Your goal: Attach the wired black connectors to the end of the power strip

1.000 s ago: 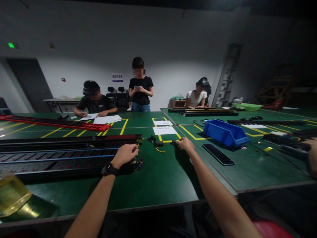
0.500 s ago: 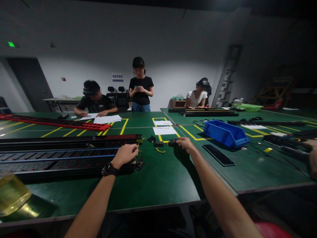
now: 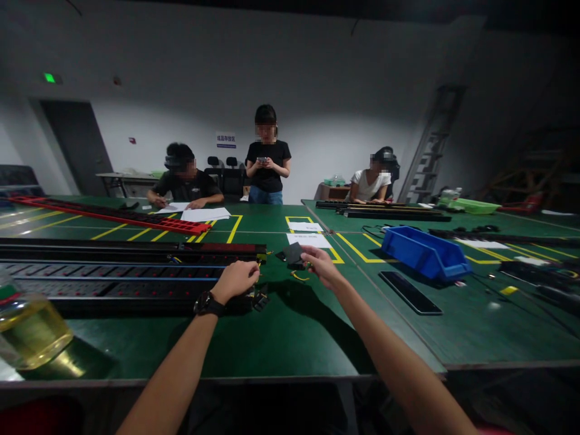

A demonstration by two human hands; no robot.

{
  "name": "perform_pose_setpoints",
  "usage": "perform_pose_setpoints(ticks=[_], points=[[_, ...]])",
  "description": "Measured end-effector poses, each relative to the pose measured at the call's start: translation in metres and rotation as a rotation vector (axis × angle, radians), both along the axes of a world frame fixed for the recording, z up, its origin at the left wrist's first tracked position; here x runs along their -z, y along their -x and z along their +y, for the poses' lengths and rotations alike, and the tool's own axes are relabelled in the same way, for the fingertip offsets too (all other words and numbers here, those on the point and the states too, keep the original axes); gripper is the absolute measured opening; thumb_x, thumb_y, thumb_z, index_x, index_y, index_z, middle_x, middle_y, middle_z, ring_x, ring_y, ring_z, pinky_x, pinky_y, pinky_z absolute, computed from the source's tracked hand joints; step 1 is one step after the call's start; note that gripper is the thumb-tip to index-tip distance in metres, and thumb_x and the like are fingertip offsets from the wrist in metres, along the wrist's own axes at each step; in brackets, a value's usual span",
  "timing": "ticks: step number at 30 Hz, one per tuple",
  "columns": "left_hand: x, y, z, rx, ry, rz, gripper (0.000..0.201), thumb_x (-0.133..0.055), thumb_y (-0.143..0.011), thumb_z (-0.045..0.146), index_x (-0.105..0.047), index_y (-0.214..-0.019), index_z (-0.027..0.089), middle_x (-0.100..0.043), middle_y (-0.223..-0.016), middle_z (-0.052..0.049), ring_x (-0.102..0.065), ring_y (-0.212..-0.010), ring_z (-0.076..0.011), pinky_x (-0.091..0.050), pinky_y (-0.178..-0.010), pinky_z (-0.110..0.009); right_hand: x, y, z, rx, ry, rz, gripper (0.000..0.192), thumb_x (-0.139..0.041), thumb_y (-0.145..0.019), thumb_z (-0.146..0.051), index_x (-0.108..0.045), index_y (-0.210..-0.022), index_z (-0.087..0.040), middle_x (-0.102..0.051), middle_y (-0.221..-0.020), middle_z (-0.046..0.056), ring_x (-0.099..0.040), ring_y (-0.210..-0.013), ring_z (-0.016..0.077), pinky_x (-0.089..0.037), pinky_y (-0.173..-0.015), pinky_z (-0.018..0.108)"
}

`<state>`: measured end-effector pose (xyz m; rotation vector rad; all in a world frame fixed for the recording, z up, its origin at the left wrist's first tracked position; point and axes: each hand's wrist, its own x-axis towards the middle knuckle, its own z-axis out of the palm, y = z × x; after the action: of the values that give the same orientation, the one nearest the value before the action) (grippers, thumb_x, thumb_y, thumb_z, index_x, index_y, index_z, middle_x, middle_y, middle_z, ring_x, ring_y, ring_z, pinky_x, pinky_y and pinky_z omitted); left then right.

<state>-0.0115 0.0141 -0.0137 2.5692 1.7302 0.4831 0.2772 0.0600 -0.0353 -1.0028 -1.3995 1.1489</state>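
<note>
My right hand [image 3: 318, 266] pinches a flat black plate-like part [image 3: 293, 254] above the green table, its broad face tilted toward me. Below it on the table lies a small piece of yellow wire [image 3: 300, 275]. My left hand [image 3: 235, 279], a black watch on its wrist, rests at the near right end of a long black rail assembly [image 3: 113, 281] with blue strips and red dots. Its fingers are curled together at the rail end, and what they hold is hidden. A small black part [image 3: 260, 301] sits just below that hand, beside the rail end.
A blue bin [image 3: 423, 254] and a black phone [image 3: 410, 293] stand to the right. At left are a bottle of yellow liquid [image 3: 34, 329] and a red frame [image 3: 113, 212]. Papers [image 3: 309, 240] lie ahead. Several people are across the table.
My right hand has lifted the black part off the table and moved left, turning its flat face up. My left hand stays at the rail end. The view has shifted slightly.
</note>
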Motion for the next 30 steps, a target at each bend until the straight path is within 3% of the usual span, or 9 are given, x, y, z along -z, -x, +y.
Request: perform_pose_setpoints(ticks=[3,6,8,18,24,30], points=[[0.000,-0.001,-0.001,-0.001,-0.007,0.007,0.025,-0.050,-0.098,0.033,-0.074,-0.097,0.025,-0.078,-0.094,-0.007,-0.072,-0.086,-0.0238,-0.047,-0.075,-0.028,0.011,0.030,-0.006,0.018,-0.224,-0.211,0.036,-0.066,-0.082,-0.032,-0.072,-0.115,-0.019,-0.064,-0.076,0.000,-0.054,-0.065,0.0145,-0.043,-0.060,0.025],[-0.001,-0.001,-0.001,0.003,-0.010,0.008,0.026,-0.049,-0.098,0.034,-0.074,-0.098,0.025,-0.078,-0.095,-0.007,-0.073,-0.087,-0.0244,-0.046,-0.074,-0.028,0.024,0.049,-0.012,0.066,-0.459,-0.458,0.030,-0.060,-0.087,-0.024,-0.072,-0.114,-0.020,-0.065,-0.084,0.002,-0.057,-0.073,0.0163,-0.045,-0.071,0.029],[0.000,-0.001,-0.001,0.002,-0.009,0.008,0.026,-0.049,-0.098,0.033,-0.074,-0.098,0.025,-0.078,-0.094,-0.007,-0.073,-0.086,-0.0244,-0.046,-0.075,-0.028,0.031,0.055,-0.016,0.077,-0.522,-0.574,0.030,-0.056,-0.090,-0.021,-0.072,-0.116,-0.021,-0.066,-0.090,0.003,-0.058,-0.079,0.0175,-0.045,-0.075,0.030],[0.000,-0.002,-0.005,-0.016,-0.006,-0.009,0.025,-0.050,-0.098,0.032,-0.075,-0.098,0.025,-0.079,-0.095,-0.007,-0.072,-0.087,-0.0235,-0.047,-0.075,-0.028,0.030,0.060,-0.032,0.046,-0.490,-0.657,0.032,-0.059,-0.084,-0.019,-0.071,-0.114,-0.023,-0.069,-0.085,0.001,-0.061,-0.075,0.0182,-0.042,-0.068,0.027],[0.000,-0.002,-0.005,-0.033,-0.005,0.002,0.025,-0.051,-0.097,0.031,-0.075,-0.098,0.024,-0.078,-0.094,-0.007,-0.073,-0.087,-0.0228,-0.048,-0.076,-0.027,0.026,0.061,-0.040,0.022,-0.451,-0.833,0.030,-0.060,-0.082,-0.017,-0.075,-0.108,-0.021,-0.073,-0.088,0.004,-0.060,-0.074,0.0171,-0.035,-0.063,0.025],[0.002,-0.002,-0.004,-0.034,-0.006,0.005,0.025,-0.051,-0.097,0.032,-0.075,-0.097,0.025,-0.078,-0.095,-0.007,-0.073,-0.088,-0.0235,-0.048,-0.076,-0.028,0.026,0.062,-0.041,0.002,-0.453,-0.811,0.035,-0.061,-0.081,-0.015,-0.075,-0.113,-0.021,-0.076,-0.089,0.004,-0.064,-0.077,0.0184,-0.038,-0.065,0.025]])
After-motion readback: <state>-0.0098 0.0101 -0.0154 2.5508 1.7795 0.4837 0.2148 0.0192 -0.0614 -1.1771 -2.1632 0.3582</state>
